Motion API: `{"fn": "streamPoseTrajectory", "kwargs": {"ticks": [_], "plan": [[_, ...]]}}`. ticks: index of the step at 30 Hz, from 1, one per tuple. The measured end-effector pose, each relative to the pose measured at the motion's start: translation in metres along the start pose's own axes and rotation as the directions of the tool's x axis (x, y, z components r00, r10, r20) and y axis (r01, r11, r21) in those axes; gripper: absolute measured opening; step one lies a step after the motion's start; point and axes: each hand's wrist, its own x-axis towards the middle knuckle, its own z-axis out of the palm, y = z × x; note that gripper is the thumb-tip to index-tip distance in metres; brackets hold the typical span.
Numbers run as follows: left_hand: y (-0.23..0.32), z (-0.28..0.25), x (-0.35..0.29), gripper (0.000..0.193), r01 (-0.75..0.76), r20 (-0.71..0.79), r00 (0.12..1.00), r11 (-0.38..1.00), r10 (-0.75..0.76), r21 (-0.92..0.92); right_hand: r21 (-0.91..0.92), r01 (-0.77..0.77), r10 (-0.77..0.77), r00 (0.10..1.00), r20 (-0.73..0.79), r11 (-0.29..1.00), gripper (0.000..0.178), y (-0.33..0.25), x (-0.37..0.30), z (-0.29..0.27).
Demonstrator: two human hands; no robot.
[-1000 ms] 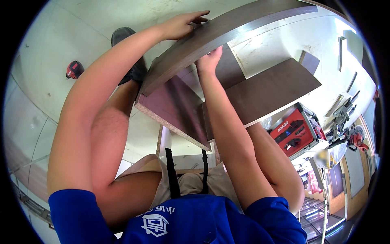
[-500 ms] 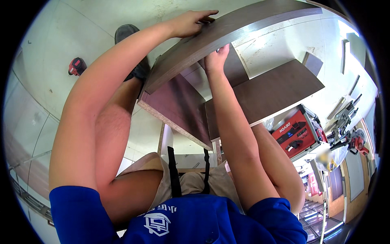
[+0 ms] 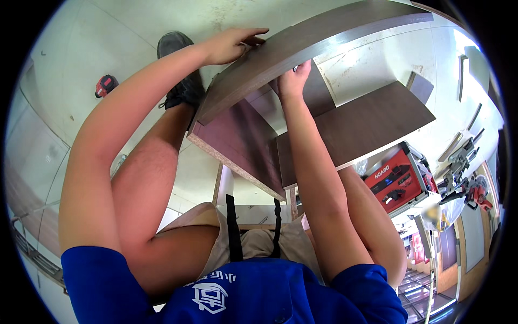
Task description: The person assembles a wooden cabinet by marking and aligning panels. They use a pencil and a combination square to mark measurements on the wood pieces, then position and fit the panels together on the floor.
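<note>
A long dark brown panel (image 3: 302, 40) arches across the top of the view, joined to a boxy frame of brown boards. Against its outer far side rests my left hand (image 3: 229, 47), open, fingers stretched and slightly apart. On the inner side, my right hand (image 3: 293, 82) is closed just below the panel's edge. Something small and dark shows beside its thumb; its kind is hidden, as are most of the fingers. A side board (image 3: 243, 146) with a raw chipboard edge stands left of my right forearm. Another brown board (image 3: 359, 129) extends to the right behind it.
My legs straddle the frame, with a black shoe (image 3: 181, 70) at its far left. A red-and-black power tool (image 3: 106, 85) lies on the pale tiled floor. To the right are a red tool case (image 3: 396, 181), a saw-like machine (image 3: 469, 183) and loose board offcuts (image 3: 420, 87).
My left hand has slid left and nearer along the panel's outer side. The right hand stays at nearly the same place under the edge. The whole view has shifted slightly.
</note>
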Motion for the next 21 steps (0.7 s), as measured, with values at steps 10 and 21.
{"fn": "streamPoseTrajectory", "kwargs": {"ticks": [10, 21], "plan": [[-0.016, 0.001, -0.032, 0.085, 0.047, 0.044, 0.998, 0.996, -0.050, 0.077, 0.009, -0.012, 0.012, 1.000, -0.026, 1.000, 0.054, 0.010, -0.002, 0.001], [-0.024, -0.016, -0.009, 0.051, -0.061, -0.105, 0.989, 0.932, 0.105, 0.357, 0.013, -0.022, 0.024, 0.971, -0.237, 1.000, 0.037, 0.011, 0.009, -0.021]]}}
